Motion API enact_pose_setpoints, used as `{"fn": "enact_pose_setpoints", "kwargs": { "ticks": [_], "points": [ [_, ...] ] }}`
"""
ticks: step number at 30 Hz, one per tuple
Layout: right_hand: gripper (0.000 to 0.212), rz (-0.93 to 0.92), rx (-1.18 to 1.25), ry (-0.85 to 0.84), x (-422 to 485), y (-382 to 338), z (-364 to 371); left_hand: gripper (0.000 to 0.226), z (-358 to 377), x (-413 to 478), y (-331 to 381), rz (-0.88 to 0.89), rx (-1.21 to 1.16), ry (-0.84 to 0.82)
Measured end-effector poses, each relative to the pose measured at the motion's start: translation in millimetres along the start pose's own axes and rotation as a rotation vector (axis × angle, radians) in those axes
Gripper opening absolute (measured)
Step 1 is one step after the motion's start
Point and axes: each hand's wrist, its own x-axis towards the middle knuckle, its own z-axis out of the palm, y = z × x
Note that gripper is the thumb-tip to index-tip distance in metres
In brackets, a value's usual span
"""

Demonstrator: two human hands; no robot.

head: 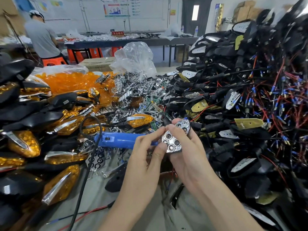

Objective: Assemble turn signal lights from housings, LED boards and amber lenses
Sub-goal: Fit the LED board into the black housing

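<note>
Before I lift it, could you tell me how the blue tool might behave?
The blue tool looks like rigid plastic, probably light. Its black cord looks floppy and would likely drag, perhaps snagging loose parts nearby.

blue tool [120,139]: front end hidden behind my left hand [146,150] | chrome reflector [171,142]: underside covered by my right hand [188,157], can't tell what it sits in | heap of wired housings [250,97]: blurred top right, cut by right edge | wall posters [115,9]: too small to read
</note>
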Motion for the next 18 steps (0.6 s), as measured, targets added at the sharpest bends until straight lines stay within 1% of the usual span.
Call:
{"fn": "enact_pose_setpoints", "kwargs": {
  "ticks": [3,7,12,18],
  "points": [
    [0.016,-0.005,-0.014,0.001,-0.3,1.0,0.3,0.032,-1.5,0.8,0.7,-0.028,-0.059,-0.004],
    [0.011,0.004,-0.035,-0.005,-2.4,-0.1,0.6,0.033,-2.1,0.8,2.3,-0.027,-0.041,0.004],
    [0.024,0.009,-0.035,-0.011,-3.0,-0.9,0.4,0.039,-1.5,0.2,5.3,0.011,0.0,0.029],
    [0.024,0.021,-0.028,-0.047,-3.0,-1.6,-1.2,0.038,-1.5,-1.9,6.6,0.101,0.112,0.054]
  ]
}}
